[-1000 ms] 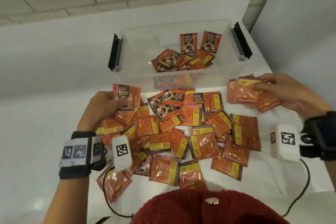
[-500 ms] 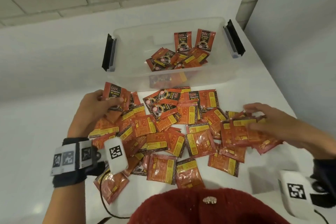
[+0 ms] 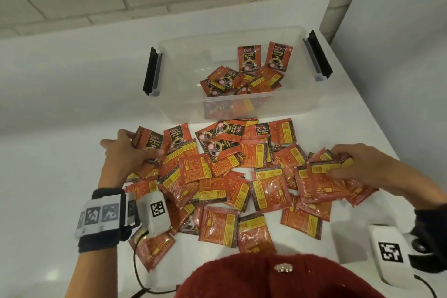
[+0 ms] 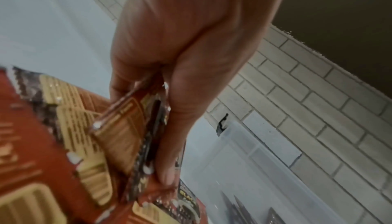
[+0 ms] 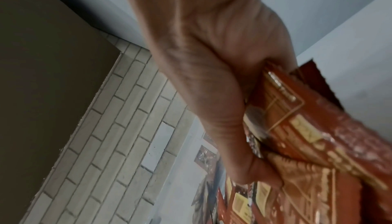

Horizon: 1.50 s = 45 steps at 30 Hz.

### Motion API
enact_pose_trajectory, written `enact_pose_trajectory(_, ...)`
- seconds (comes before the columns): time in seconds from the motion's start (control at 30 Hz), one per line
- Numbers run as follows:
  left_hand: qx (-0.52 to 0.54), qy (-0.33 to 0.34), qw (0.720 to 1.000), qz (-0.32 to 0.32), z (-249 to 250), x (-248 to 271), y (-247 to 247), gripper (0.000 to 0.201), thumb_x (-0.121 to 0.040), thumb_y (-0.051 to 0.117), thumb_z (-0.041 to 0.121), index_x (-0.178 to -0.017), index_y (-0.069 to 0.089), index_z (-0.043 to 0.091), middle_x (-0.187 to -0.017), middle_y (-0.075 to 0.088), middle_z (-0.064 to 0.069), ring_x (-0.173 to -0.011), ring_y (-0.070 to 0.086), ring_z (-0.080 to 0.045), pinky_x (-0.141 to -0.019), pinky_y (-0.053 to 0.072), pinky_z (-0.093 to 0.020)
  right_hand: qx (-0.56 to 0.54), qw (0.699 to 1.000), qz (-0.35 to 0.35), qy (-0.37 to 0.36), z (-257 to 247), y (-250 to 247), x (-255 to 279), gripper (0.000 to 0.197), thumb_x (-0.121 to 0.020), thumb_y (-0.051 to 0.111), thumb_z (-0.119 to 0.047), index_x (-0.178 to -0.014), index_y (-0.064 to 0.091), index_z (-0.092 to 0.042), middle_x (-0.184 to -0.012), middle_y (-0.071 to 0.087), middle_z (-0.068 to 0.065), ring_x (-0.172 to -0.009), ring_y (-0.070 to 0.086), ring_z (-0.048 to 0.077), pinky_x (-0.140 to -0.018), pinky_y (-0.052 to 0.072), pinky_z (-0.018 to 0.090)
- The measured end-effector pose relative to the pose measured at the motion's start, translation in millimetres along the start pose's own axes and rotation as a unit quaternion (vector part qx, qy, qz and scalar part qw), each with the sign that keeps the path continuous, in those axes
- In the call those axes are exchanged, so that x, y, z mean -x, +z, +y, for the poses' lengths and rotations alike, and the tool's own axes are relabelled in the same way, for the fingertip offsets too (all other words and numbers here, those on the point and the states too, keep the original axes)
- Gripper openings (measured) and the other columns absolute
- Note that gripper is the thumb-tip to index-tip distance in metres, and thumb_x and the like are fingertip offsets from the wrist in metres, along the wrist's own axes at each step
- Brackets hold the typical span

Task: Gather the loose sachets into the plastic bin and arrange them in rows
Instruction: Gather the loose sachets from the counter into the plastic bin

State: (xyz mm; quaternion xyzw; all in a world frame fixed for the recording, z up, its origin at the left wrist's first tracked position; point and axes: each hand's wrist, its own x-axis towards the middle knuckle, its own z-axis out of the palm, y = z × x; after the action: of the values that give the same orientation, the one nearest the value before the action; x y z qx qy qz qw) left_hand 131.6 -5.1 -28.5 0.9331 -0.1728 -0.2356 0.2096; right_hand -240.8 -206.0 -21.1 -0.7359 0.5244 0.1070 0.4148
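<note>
Both hands keep their grip on sachet stacks; right hand has dropped onto the pile, left hand stays.

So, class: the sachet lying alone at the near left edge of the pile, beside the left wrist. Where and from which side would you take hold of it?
The lone sachet lies flat on the white table, its left and near edges free of the pile. Probably best: come from the left, slide fingers under the long left edge, and pinch there, thumb on top.
</note>
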Motion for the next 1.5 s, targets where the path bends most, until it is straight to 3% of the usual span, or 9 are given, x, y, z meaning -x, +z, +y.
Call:
enact_pose_trajectory(0.27,0.121,0.063,0.982,-0.129,31.7,25.8,-38.6,0.048,-0.069,0.081,0.026,-0.109,0.056,0.018,-0.094,0.070,-0.012,-0.072,0.071,-0.028,-0.062,0.054,-0.034,-0.149,0.988,0.001,-0.045,-34.7,-49.6,9.4,0.008,-0.083,0.069,-0.005,-0.088,0.063,-0.008,-0.076,0.072,0.015,-0.057,0.068,0.026,-0.044,0.055,0.031)
enact_pose_trajectory(0.47,0.240,0.194,0.926,-0.218,105.7,40.5,-52.7,0.036,-0.075,0.071,0.027,-0.110,0.062,0.025,-0.094,0.074,0.003,-0.085,0.071,-0.015,-0.076,0.055,-0.032,-0.253,0.957,0.050,-0.129,-102.9,-84.8,-10.3,0.014,-0.083,0.066,-0.008,-0.087,0.068,-0.021,-0.076,0.069,0.002,-0.049,0.065,0.013,-0.044,0.055,0.030)
enact_pose_trajectory(0.6,0.266,0.216,0.911,-0.228,159.9,13.2,-26.1,0.023,-0.089,0.064,0.018,-0.112,0.063,0.017,-0.098,0.072,-0.002,-0.080,0.070,-0.014,-0.063,0.057,-0.033,-0.263,0.950,0.088,-0.144,-149.4,-83.6,-47.4,0.010,-0.088,0.065,-0.009,-0.094,0.058,-0.012,-0.085,0.065,0.010,-0.050,0.065,0.011,-0.045,0.055,0.028)
enact_pose_trajectory(0.7,0.253,0.213,0.909,-0.255,188.0,-11.5,-2.4,0.017,-0.088,0.065,0.011,-0.105,0.065,0.016,-0.105,0.071,-0.007,-0.089,0.070,-0.020,-0.075,0.059,-0.040,-0.288,0.946,0.089,-0.122,-171.2,-71.3,-79.9,0.010,-0.087,0.066,-0.006,-0.094,0.059,-0.008,-0.088,0.066,0.011,-0.052,0.066,0.009,-0.048,0.055,0.021)
enact_pose_trajectory(0.9,0.168,0.156,0.937,-0.262,208.4,-54.5,32.6,0.049,-0.069,0.081,-0.001,-0.108,0.053,0.006,-0.104,0.065,-0.014,-0.099,0.066,-0.029,-0.077,0.059,-0.046,-0.248,0.963,0.062,-0.086,-176.6,-47.3,-120.4,0.025,-0.082,0.065,0.005,-0.106,0.063,0.009,-0.109,0.067,0.025,-0.098,0.068,0.036,-0.085,0.056,0.047)
enact_pose_trajectory(1.1,0.082,0.151,0.941,-0.290,205.8,-65.8,36.5,0.086,-0.042,0.096,0.021,-0.117,0.054,0.010,-0.106,0.071,-0.013,-0.096,0.069,-0.032,-0.087,0.054,-0.048,-0.194,0.972,0.062,-0.121,-172.3,-43.3,-129.9,0.036,-0.083,0.066,0.004,-0.114,0.053,-0.008,-0.096,0.058,0.001,-0.102,0.059,0.023,-0.092,0.052,0.041)
enact_pose_trajectory(1.23,-0.020,0.170,0.964,-0.203,202.8,-53.9,25.8,0.054,-0.065,0.085,0.036,-0.103,0.058,0.008,-0.101,0.065,-0.002,-0.095,0.061,-0.022,-0.089,0.049,-0.034,-0.077,0.982,0.089,-0.145,-168.9,-46.7,-129.6,0.029,-0.087,0.064,-0.007,-0.116,0.061,-0.006,-0.110,0.059,0.003,-0.101,0.055,0.019,-0.091,0.049,0.034)
enact_pose_trajectory(1.33,-0.009,0.166,0.969,-0.185,197.9,-47.5,19.5,0.080,-0.056,0.089,0.036,-0.119,0.053,0.004,-0.115,0.061,-0.006,-0.101,0.058,-0.022,-0.091,0.049,-0.036,-0.037,0.979,0.121,-0.160,-166.3,-49.1,-123.7,0.034,-0.086,0.066,-0.010,-0.120,0.062,-0.011,-0.125,0.058,0.006,-0.112,0.054,0.022,-0.093,0.048,0.033)
enact_pose_trajectory(1.5,0.041,0.243,0.965,-0.086,167.3,-5.9,-6.9,0.070,-0.077,0.078,0.019,-0.138,0.045,0.011,-0.132,0.053,-0.003,-0.117,0.050,-0.015,-0.084,0.040,-0.018,-0.029,0.964,0.122,-0.234,-166.4,-43.5,-73.8,0.010,-0.084,0.070,-0.013,-0.093,0.068,-0.017,-0.104,0.066,-0.001,-0.098,0.059,0.015,-0.091,0.049,0.033)
